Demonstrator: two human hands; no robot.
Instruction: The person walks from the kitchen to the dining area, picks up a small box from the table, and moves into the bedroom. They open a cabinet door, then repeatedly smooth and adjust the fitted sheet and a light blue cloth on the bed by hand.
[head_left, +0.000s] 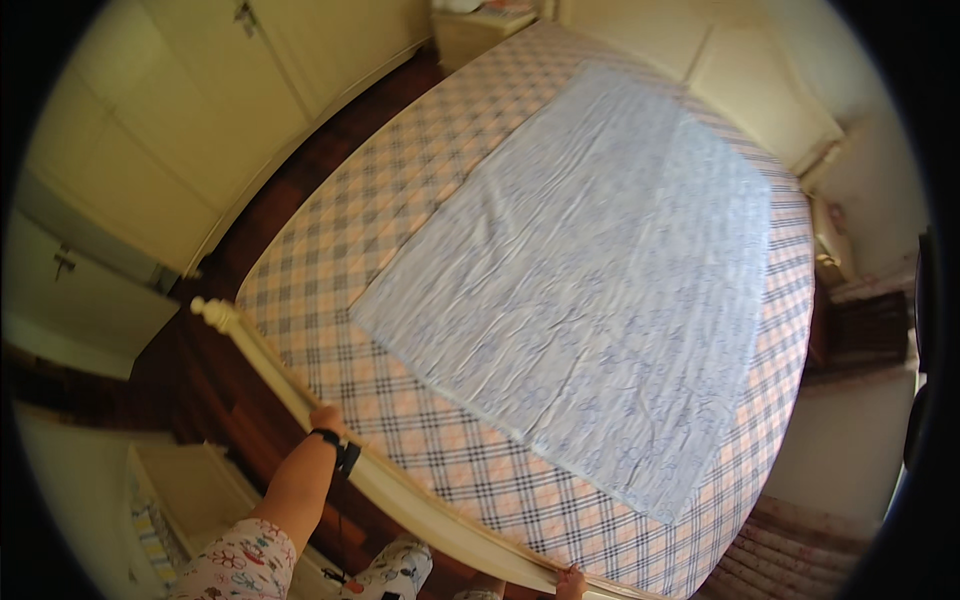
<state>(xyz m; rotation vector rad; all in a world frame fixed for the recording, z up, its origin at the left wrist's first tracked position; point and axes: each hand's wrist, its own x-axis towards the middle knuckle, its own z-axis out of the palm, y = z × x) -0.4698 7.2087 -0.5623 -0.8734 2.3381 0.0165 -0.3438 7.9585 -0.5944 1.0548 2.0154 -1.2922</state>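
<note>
Before me is a bed whose plaid fitted cover (390, 382) shows peach with dark lines. A light blue floral sheet (585, 300) lies spread on top, lightly wrinkled, with the plaid visible around it. My left hand (327, 418), a black band on its wrist, is at the inner side of the cream footboard (405, 495), beside the mattress edge; its fingers are mostly hidden. Near the bottom of the view, my right hand (571, 583) is at the same board's top edge, fingers bent. What either hand grips is unclear.
Cream cabinets (187, 97) line the left side, with dark wooden floor (300, 169) between them and the bed. A nightstand (480, 37) is at the far corner. The headboard (720, 60) stands at the far right, and a pinkish curtain (795, 547) hangs lower right.
</note>
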